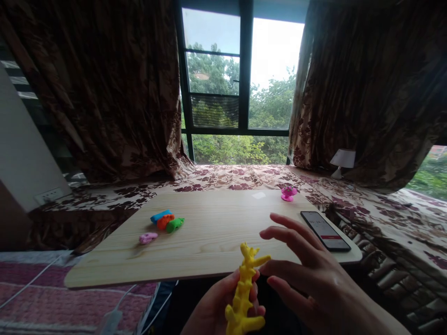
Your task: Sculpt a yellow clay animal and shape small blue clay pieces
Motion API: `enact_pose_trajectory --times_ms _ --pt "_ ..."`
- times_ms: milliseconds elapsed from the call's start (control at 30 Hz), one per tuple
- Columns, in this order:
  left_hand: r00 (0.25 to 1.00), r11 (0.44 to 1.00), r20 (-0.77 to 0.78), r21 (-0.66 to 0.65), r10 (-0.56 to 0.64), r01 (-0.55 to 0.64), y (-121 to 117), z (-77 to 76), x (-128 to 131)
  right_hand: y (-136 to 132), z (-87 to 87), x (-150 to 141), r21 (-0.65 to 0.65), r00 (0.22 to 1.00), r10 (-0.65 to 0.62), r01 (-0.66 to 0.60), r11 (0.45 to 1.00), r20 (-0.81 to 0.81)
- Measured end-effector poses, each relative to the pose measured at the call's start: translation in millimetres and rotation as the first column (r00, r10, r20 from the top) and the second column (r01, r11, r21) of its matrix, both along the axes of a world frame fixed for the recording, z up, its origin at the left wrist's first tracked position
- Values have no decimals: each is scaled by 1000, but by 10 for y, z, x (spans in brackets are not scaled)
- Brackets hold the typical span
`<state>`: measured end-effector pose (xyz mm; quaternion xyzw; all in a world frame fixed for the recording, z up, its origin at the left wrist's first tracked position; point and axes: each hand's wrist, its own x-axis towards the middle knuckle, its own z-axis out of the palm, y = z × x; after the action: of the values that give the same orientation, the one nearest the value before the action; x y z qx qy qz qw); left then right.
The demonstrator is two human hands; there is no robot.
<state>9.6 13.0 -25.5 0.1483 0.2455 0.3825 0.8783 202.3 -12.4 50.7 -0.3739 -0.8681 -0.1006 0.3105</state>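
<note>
My left hand [214, 309] is closed around a yellow knobbly plastic toy [244, 291], held upright near the front edge of a light wooden lap table [216, 232]. My right hand [307, 274] hovers just right of the toy with its fingers spread and loosely curled, thumb close to a side prong, holding nothing. On the table's left lie small toy pieces: blue [159, 216], orange [165, 221], green [175, 224] and pink [148, 238]. A magenta toy [288, 193] sits at the far right of the table.
A black phone [325, 231] with a lit screen lies on the table's right edge. A floral bedspread [226, 177] surrounds the table. Brown curtains frame a window behind. A small white lamp [342, 160] stands at the back right. White cables [115, 311] trail at the lower left.
</note>
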Motion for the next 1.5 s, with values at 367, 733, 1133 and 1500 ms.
enact_pose_trajectory --times_ms 367,733,1133,1500 --pt "999 998 30 -44 -34 35 -38 44 -15 75 -37 -146 -20 997 35 -34 999 68" --pt "995 984 -15 148 -99 100 -31 81 -21 111 -47 -152 -28 997 54 -52 998 46" --pt "997 994 -11 80 75 -74 -10 47 6 -33 -27 3 30 996 -7 9 1000 -91" --pt "931 899 -92 311 352 -309 -11 20 51 -1 -326 -182 73 963 -89 110 991 -255"
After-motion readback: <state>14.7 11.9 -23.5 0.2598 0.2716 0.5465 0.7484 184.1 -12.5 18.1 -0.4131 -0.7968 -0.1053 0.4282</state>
